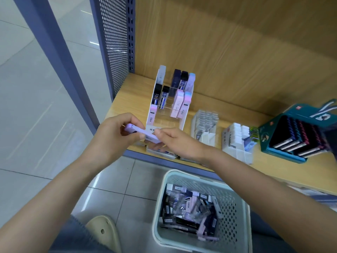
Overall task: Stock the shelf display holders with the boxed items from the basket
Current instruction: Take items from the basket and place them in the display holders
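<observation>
Above the basket (160,199), the left grip (116,132) and right grip (175,141) together pinch one lilac box (144,133), fingers curled round it, just short of the partly filled display holder (171,126), with many boxes (191,212) left below.

"0.5" is printed on a black lead box (156,96) in the middle row of the white tiered display holder (149,114). "HB" is faintly legible on the neighbouring black box (165,95). Other labels are too blurred to be read.
</observation>
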A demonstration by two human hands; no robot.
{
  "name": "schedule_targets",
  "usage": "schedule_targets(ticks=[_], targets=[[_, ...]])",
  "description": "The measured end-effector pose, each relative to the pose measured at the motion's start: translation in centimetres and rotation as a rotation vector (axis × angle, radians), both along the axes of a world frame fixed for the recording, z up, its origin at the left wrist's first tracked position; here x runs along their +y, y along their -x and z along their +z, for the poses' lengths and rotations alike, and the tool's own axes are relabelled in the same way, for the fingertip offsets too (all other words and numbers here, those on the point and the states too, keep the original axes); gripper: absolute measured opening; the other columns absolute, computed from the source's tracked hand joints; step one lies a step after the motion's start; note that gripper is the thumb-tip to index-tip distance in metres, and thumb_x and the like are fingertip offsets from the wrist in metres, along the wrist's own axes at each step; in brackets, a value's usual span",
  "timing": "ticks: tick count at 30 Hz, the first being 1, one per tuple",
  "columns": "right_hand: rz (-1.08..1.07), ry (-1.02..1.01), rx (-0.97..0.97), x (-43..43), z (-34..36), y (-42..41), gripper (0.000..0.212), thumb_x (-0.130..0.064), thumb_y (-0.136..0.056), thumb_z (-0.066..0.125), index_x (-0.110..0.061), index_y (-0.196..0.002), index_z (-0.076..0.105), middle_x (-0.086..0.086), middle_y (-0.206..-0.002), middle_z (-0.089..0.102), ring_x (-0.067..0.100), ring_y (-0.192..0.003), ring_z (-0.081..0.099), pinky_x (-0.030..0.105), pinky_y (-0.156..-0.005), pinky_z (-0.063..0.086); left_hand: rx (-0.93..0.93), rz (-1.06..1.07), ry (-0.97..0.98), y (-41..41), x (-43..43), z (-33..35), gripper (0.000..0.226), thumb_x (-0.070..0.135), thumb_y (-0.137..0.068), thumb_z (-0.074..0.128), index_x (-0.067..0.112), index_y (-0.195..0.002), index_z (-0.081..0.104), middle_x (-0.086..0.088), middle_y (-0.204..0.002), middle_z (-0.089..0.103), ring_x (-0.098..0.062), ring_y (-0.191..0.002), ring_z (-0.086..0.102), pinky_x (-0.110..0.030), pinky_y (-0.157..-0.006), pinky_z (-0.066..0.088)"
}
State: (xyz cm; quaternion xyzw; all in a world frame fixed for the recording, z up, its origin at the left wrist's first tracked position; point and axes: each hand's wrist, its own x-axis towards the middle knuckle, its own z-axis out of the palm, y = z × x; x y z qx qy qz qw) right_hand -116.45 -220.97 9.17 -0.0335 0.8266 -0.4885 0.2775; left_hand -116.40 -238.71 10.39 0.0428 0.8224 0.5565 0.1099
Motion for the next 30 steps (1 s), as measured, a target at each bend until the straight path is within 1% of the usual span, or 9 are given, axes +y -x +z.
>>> schedule_targets(ticks=[3, 6, 10, 15, 21, 23, 26, 28, 30], targets=[[-0.108, 0.262, -0.196, 1.2, 0.7, -1.3, 0.035, -0.026, -0.103, 0.029, -0.007, -0.106, 0.059, 0.005, -0.09, 0.061, 0.009, -0.074, 0.055, 0.016, -0.07, 0.049, 0.053, -0.08, 0.022, -0.7, 0.9, 1.0, 0.02, 0.001, -0.078, 0.071, 0.017, -0.069, 0.063, 0.006, -0.061, 0.057, -0.003, -0.052, 0.044, -0.007, -0.049, 0.033], [-0.105, 0.363, -0.285, 3.1, 1.2, -2.5, 0.024, -0.02, -0.101, 0.036, -0.015, -0.1, 0.059, -0.001, -0.082, 0.053, 0.005, -0.07, 0.049, 0.014, -0.068, 0.045, 0.118, -0.164, 0.073, -1.8, 2.3, 1.7, 0.022, -0.001, -0.074, 0.074, 0.018, -0.067, 0.064, 0.002, -0.07, 0.055, -0.002, -0.056, 0.045, -0.007, -0.054, 0.035], [-0.057, 0.294, -0.253, 5.9, 1.7, -4.3, 0.016, -0.013, -0.099, 0.044, -0.014, -0.097, 0.059, -0.002, -0.08, 0.053, 0.002, -0.069, 0.05, 0.016, -0.071, 0.042, 0.161, -0.241, 0.107, -2.9, 4.6, 1.3, 0.028, -0.004, -0.071, 0.075, 0.021, -0.07, 0.063, 0.004, -0.078, 0.053, -0.002, -0.06, 0.046, -0.009, -0.057, 0.036], [-0.035, 0.155, -0.184, 9.6, 1.5, -6.8, 0.004, -0.015, -0.093, 0.057, -0.018, -0.094, 0.06, -0.003, -0.079, 0.06, 0.012, -0.072, 0.05, 0.022, -0.069, 0.038, 0.174, -0.348, 0.119, -4.0, 8.0, 0.8, 0.031, 0.001, -0.07, 0.078, 0.024, -0.073, 0.058, 0.01, -0.071, 0.05, 0.0, -0.058, 0.046, -0.009, -0.054, 0.035], [-0.055, 0.107, -0.135, 13.6, 0.9, -9.4, 0.02, -0.006, -0.085, 0.067, -0.016, -0.095, 0.052, 0.004, -0.085, 0.063, 0.015, -0.077, 0.059, 0.023, -0.072, 0.047, 0.21, -0.538, 0.102, -5.1, 12.5, -0.8, 0.039, 0.001, -0.075, 0.074, 0.032, -0.08, 0.051, 0.016, -0.081, 0.052, 0.0, -0.07, 0.048, -0.009, -0.063, 0.037], [-0.126, 0.088, -0.122, 14.9, 0.6, -9.8, 0.027, -0.004, -0.084, 0.067, -0.016, -0.1, 0.049, 0.003, -0.087, 0.061, 0.014, -0.073, 0.062, 0.027, -0.069, 0.05, 0.242, -0.528, 0.155, -5.0, 13.7, -1.3, 0.035, 0.011, -0.081, 0.07, 0.036, -0.085, 0.046, 0.02, -0.091, 0.05, 0.002, -0.073, 0.047, -0.01, -0.065, 0.037], [-0.299, 0.162, -0.106, 16.5, 0.4, -9.9, 0.034, 0.001, -0.086, 0.063, -0.018, -0.107, 0.044, 0.012, -0.1, 0.059, 0.009, -0.068, 0.064, 0.022, -0.062, 0.053, 0.309, -0.497, 0.249, -4.1, 15.0, -2.1, 0.02, 0.019, -0.089, 0.061, 0.031, -0.096, 0.048, 0.02, -0.098, 0.045, 0.006, -0.076, 0.046, -0.008, -0.067, 0.035], [-0.407, 0.158, -0.041, 17.8, 0.0, -9.5, 0.033, 0.002, -0.086, 0.062, -0.014, -0.11, 0.045, 0.019, -0.104, 0.058, 0.016, -0.071, 0.065, 0.022, -0.063, 0.056, 0.338, -0.488, 0.307, -3.4, 15.8, -2.6, 0.013, 0.019, -0.092, 0.055, 0.026, -0.102, 0.051, 0.017, -0.101, 0.044, 0.003, -0.077, 0.047, -0.011, -0.068, 0.034], [-0.534, 0.078, 0.077, 19.2, -0.6, -8.7, 0.025, 0.001, -0.087, 0.062, -0.01, -0.106, 0.05, 0.011, -0.095, 0.062, 0.024, -0.075, 0.066, 0.03, -0.071, 0.058, 0.365, -0.484, 0.376, -2.7, 16.3, -3.3, 0.015, 0.02, -0.094, 0.052, 0.022, -0.109, 0.053, 0.015, -0.105, 0.041, 0.004, -0.088, 0.043, -0.016, -0.076, 0.033]])
